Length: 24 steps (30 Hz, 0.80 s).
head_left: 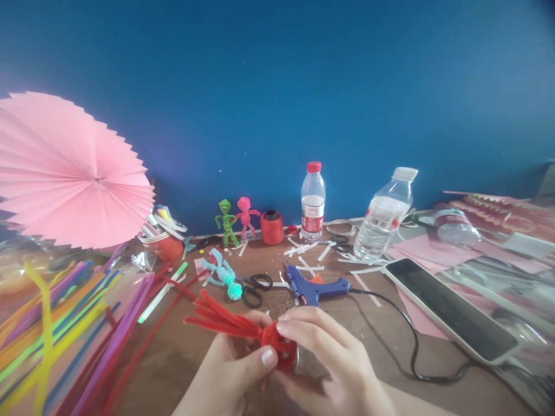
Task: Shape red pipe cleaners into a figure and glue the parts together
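Low in the middle of the head view, both my hands hold a red pipe cleaner figure above the table. Its wound, rounded end sits between them, and several loose red stems fan out to the left. My left hand grips it near the neck, thumb pressed on the front. Wrapped about the right side of the wound end is my right hand, its fingertips on top. A blue glue gun lies just beyond, with black-handled scissors and a light blue pipe cleaner figure to its left.
Green and pink pipe cleaner figures stand by the blue wall. Loose pipe cleaners spread at left under a pink paper fan. A phone, two bottles and the glue gun's black cord lie or stand rightward.
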{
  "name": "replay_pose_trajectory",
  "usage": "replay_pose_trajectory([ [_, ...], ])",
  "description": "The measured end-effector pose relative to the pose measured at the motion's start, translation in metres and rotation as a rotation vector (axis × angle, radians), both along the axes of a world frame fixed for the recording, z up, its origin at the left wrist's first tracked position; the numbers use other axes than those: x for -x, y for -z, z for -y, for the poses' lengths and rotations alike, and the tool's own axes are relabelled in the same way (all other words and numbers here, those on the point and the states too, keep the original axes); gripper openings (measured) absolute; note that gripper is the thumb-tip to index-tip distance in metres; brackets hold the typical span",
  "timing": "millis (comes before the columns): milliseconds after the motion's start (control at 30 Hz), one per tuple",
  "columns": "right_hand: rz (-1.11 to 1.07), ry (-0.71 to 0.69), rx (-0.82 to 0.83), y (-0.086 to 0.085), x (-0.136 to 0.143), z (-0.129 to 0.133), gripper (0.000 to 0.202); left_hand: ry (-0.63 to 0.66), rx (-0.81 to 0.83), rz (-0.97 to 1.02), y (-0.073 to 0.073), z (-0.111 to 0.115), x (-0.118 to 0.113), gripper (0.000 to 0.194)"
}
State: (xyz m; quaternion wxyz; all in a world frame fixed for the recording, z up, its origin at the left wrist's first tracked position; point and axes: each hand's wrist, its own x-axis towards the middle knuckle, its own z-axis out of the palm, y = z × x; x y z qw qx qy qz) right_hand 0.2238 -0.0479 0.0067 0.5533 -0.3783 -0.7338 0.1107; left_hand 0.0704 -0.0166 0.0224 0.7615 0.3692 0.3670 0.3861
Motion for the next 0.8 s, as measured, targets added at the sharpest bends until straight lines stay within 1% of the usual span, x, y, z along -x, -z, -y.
replay_pose_trajectory([
  [100, -0.025, 0.011, -0.014, -0.005, 0.002, 0.000, 0.042, 0.040, -0.044, -0.025, 0.002, 0.000, 0.002, 0.030],
  [200, -0.089, 0.032, 0.000, -0.008, 0.001, 0.000, 0.042, 0.061, -0.133, -0.074, 0.005, -0.002, 0.004, 0.035],
  [267, -0.157, 0.057, 0.062, -0.006, 0.000, -0.002, 0.042, 0.083, -0.256, -0.162, 0.008, -0.005, 0.007, 0.036],
  [333, -0.259, 0.066, 0.168, -0.003, -0.003, -0.004, 0.042, 0.096, -0.453, -0.328, 0.010, -0.011, 0.010, 0.032],
  [400, -0.388, 0.023, 0.281, 0.000, -0.006, -0.007, 0.039, 0.108, -0.615, -0.476, 0.012, -0.019, 0.014, 0.028],
  [433, -0.452, -0.014, 0.334, 0.001, -0.007, -0.008, 0.036, 0.112, -0.636, -0.489, 0.012, -0.024, 0.016, 0.026],
  [467, -0.506, -0.054, 0.377, 0.002, -0.008, -0.010, 0.032, 0.133, -0.616, -0.471, 0.012, -0.029, 0.017, 0.024],
  [500, -0.547, -0.096, 0.408, 0.003, -0.009, -0.011, 0.029, 0.173, -0.554, -0.424, 0.012, -0.034, 0.018, 0.023],
  [567, -0.577, -0.175, 0.449, 0.006, -0.010, -0.013, 0.025, 0.149, -0.410, -0.333, 0.011, -0.043, 0.019, 0.016],
  [600, -0.561, -0.207, 0.448, 0.007, -0.011, -0.013, 0.026, 0.188, -0.297, -0.281, 0.010, -0.046, 0.019, 0.016],
  [667, -0.467, -0.248, 0.421, 0.010, -0.012, -0.014, 0.030, 0.314, -0.093, -0.123, 0.009, -0.048, 0.018, 0.028],
  [700, -0.405, -0.253, 0.409, 0.011, -0.013, -0.014, 0.033, 0.389, -0.022, -0.088, 0.009, -0.047, 0.018, 0.031],
  [767, -0.285, -0.246, 0.408, 0.012, -0.014, -0.014, 0.036, 0.472, 0.032, -0.058, 0.010, -0.043, 0.017, 0.033],
  [800, -0.244, -0.241, 0.422, 0.012, -0.014, -0.014, 0.037, 0.478, 0.029, -0.060, 0.012, -0.041, 0.016, 0.033],
])
